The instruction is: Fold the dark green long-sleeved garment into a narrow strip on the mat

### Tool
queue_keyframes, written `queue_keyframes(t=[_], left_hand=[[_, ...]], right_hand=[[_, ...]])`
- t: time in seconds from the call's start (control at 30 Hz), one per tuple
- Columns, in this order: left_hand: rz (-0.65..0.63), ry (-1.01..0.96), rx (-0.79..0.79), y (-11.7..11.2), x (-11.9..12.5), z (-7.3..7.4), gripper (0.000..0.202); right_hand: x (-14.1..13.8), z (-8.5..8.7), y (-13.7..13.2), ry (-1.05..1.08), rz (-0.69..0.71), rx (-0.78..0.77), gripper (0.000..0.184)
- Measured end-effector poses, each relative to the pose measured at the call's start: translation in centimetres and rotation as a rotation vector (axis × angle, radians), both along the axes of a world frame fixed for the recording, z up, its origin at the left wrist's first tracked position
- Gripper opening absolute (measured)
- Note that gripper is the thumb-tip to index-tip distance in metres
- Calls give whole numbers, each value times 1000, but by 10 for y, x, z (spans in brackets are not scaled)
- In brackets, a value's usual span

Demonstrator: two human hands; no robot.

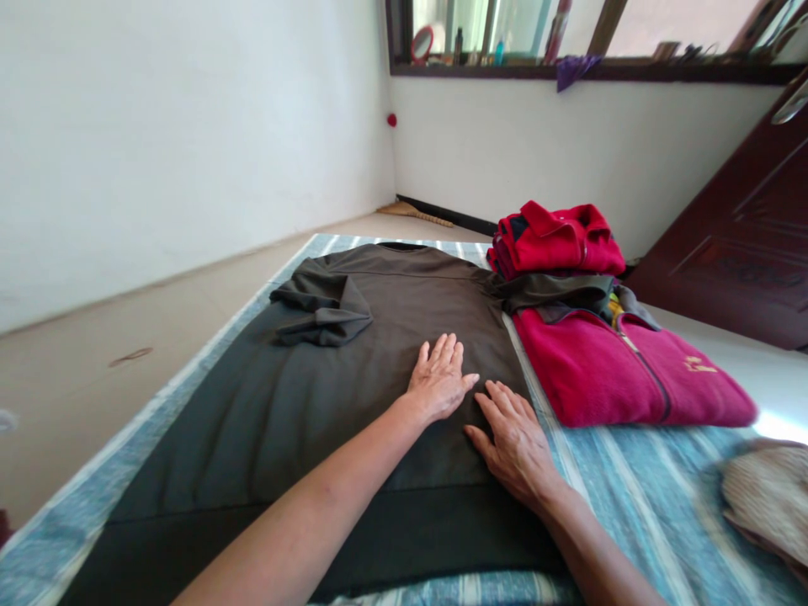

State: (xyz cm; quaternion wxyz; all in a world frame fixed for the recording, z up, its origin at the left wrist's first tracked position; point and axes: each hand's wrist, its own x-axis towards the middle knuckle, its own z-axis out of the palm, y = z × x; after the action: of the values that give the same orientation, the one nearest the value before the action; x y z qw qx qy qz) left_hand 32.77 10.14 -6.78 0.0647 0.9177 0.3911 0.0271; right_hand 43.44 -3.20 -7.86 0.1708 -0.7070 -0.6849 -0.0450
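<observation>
A dark grey long-sleeved top [303,412] lies spread out, its neck at the far end and its hem close to me. Its left sleeve is folded in over the body, while the right one stretches out across the clothes beside it. My left hand [440,379] rests flat on the middle of the top, fingers extended. Just to the right and nearer, my right hand [512,438] lies palm down near the top's right edge, fingers stretched out. Neither hand grips the cloth.
The top lies on a blue-and-white striped sheet [622,488]. At the right are a folded magenta zip jacket [606,370], a red folded garment pile [568,240] and a beige bundled cloth [767,497]. Beyond stand a dark red door [745,227] and a windowsill [505,71] with small items.
</observation>
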Motion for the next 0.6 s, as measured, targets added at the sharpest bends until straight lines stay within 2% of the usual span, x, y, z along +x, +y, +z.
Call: queue_keyframes(t=[0.33, 0.47, 0.6], left_hand=[[-12, -6, -29, 1, 3, -8, 65], [-40, -23, 7, 1, 11, -4, 64], [-106, -21, -52, 4, 21, 0, 63]], right_hand=[[-2, 0, 0, 23, -5, -10, 41], [-1, -1, 1, 31, 10, -10, 42], [-1, 0, 1, 27, 3, -19, 43]])
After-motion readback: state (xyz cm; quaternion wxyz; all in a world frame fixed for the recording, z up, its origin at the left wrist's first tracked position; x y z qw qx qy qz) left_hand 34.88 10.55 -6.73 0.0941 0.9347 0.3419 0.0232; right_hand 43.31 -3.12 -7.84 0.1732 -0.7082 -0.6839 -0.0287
